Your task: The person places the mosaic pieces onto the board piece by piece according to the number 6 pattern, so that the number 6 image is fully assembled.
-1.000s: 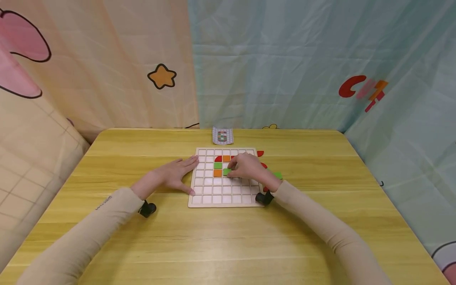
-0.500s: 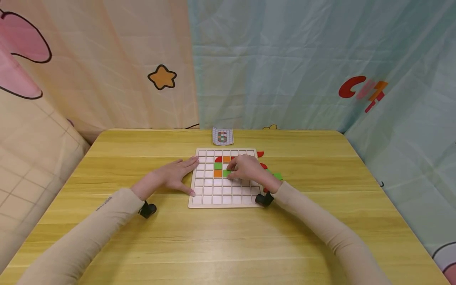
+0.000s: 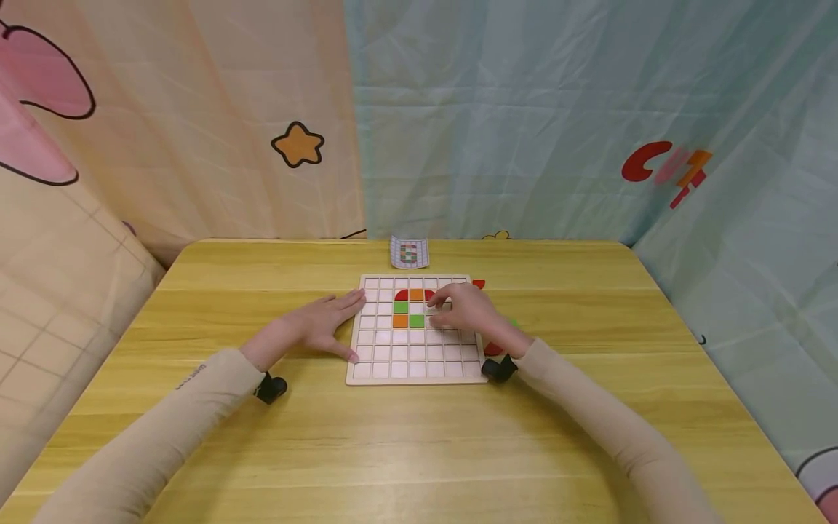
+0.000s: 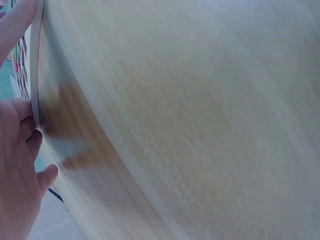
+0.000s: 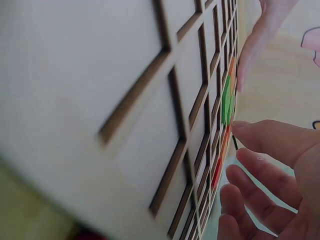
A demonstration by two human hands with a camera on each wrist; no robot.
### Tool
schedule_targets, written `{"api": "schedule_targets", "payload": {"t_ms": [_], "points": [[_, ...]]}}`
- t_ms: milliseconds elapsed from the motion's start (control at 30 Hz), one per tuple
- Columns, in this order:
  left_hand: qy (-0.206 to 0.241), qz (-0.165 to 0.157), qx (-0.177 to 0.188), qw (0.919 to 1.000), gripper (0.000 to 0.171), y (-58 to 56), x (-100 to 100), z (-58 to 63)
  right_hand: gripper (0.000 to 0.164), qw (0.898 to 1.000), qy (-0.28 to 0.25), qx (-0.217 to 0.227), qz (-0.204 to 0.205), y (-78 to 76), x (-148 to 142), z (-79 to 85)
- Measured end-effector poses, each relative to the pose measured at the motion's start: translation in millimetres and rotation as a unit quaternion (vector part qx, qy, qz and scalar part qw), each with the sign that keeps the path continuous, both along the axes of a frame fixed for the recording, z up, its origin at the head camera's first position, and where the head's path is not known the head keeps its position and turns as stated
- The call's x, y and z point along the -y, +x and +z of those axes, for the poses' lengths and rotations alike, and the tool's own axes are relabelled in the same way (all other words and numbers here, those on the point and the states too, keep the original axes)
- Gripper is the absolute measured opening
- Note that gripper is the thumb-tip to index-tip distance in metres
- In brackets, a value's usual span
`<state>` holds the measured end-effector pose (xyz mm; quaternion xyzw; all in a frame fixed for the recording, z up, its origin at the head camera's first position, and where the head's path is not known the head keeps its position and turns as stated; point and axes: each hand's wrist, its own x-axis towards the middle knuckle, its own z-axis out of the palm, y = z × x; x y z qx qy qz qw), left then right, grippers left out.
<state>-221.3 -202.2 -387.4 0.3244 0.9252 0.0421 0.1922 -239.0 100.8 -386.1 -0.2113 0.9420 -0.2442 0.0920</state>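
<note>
A white gridded board (image 3: 381, 370) lies on the table, bearing several coloured tiles. Two green tiles, one at the middle (image 3: 416, 322) and one upper left (image 3: 401, 308), sit in its cells with two orange tiles (image 3: 400, 322) and red curved-edge pieces (image 3: 402, 295). My left hand (image 3: 324, 324) rests along the board's left edge, fingers spread and thumb apart. Over the right half hovers my right hand (image 3: 466, 309), its thumb and fingers parted with nothing between them. In the right wrist view, the right hand's fingers (image 5: 260, 197) are bent loosely beside the board.
Behind the board lies a small card (image 3: 409, 252) printed with a coloured grid pattern. Loose red pieces (image 3: 493, 349) and a green piece (image 3: 513, 322) lie by the board's right edge, partly hidden by the right arm. A curtain (image 3: 484, 109) hangs behind the table.
My right hand has let go of the middle green tile, which now sits flat in its cell, and has shifted slightly right. My left hand has stayed in place.
</note>
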Motion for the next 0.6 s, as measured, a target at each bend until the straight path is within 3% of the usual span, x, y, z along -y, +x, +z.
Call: {"api": "schedule_targets", "payload": {"t_ms": [267, 600], "points": [[0.001, 0.000, 0.001, 1.0000, 0.118, -1.3, 1.8, -2.2, 0.023, 0.999, -0.033, -0.033, -0.020, -4.2, -27.0, -1.9], [-0.004, 0.000, 0.004, 1.0000, 0.116, -0.5, 0.3, -1.7, 0.026, 0.995, -0.057, -0.033, -0.075, -10.9, -58.3, -2.3]]}}
